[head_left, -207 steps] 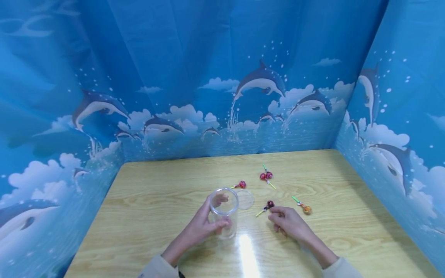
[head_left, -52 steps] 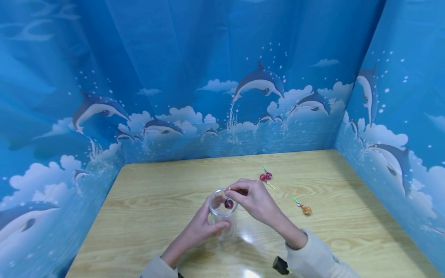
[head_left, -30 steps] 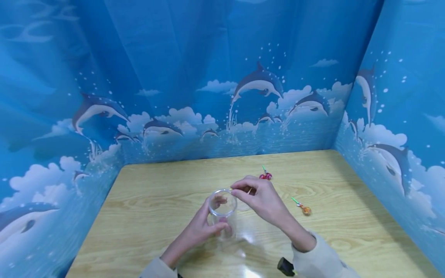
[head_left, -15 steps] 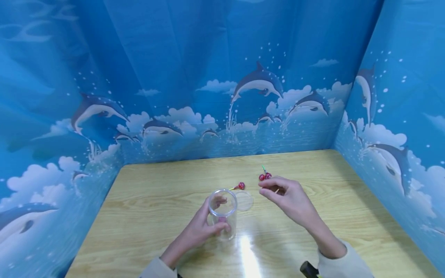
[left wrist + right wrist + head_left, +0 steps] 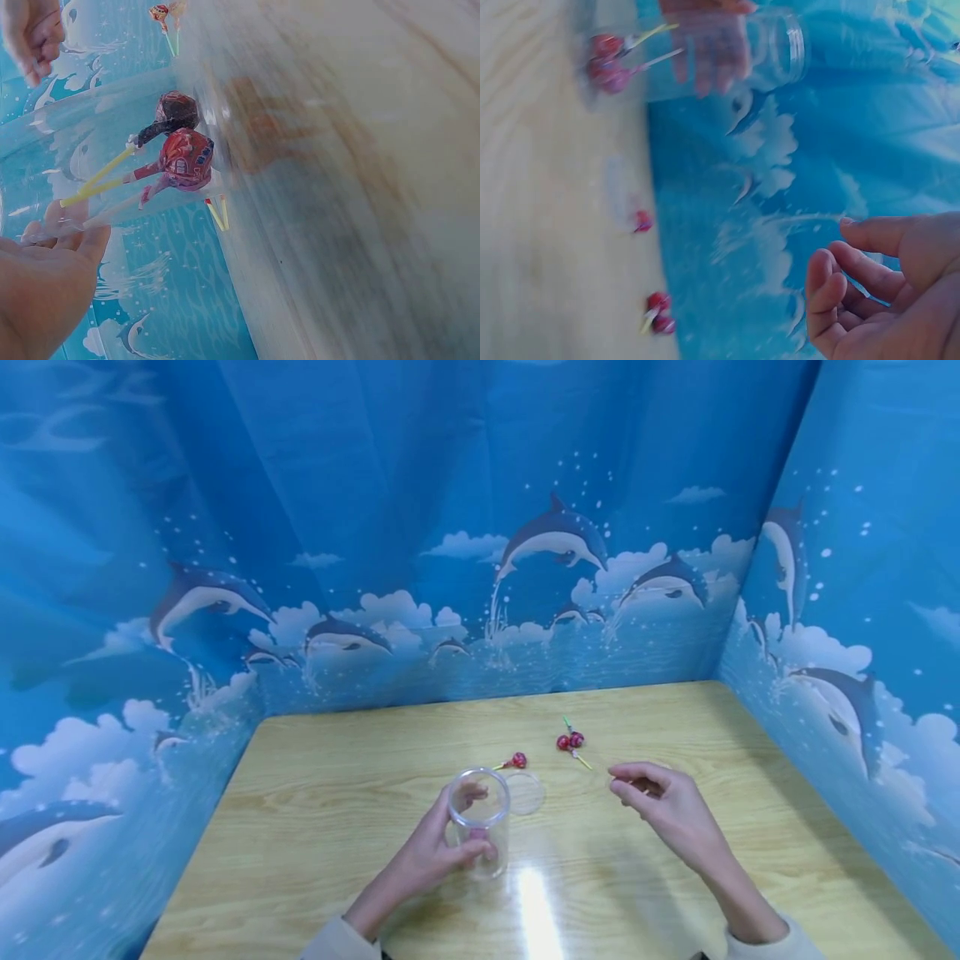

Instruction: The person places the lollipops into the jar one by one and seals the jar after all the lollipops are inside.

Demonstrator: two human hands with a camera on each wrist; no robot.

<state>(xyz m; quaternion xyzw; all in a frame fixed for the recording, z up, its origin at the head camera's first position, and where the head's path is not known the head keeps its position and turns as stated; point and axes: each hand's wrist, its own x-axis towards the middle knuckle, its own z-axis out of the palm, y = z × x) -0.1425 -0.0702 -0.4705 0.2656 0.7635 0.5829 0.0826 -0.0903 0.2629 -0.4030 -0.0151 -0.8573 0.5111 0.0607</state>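
Head view: the left hand grips the clear jar, which stands upright on the tabletop. The right hand hovers over the tabletop to the right, fingers loosely curled and holding nothing. The orange lollipop seems to lie under that hand and does not show.

Left wrist view: two lollipops lie at the bottom of the jar, sticks pointing up toward the mouth.

Other items on the tabletop:
- The lid lies flat just right of the jar.
- One red lollipop lies just behind the lid.
- A pair of red lollipops lies farther back, touching each other.

Judged procedure for the pick in hand:
1. Keep the left hand's grip low on the jar wall, so the mouth stays free and the jar does not tip.
2. Lower the right hand onto the nearest lollipop and pinch the stick, not the wrapped head; the stick gives better control.
3. Lift clear before moving sideways, so that the lid is not dragged.
4. Enter the jar head first and release only once the head is below the rim.
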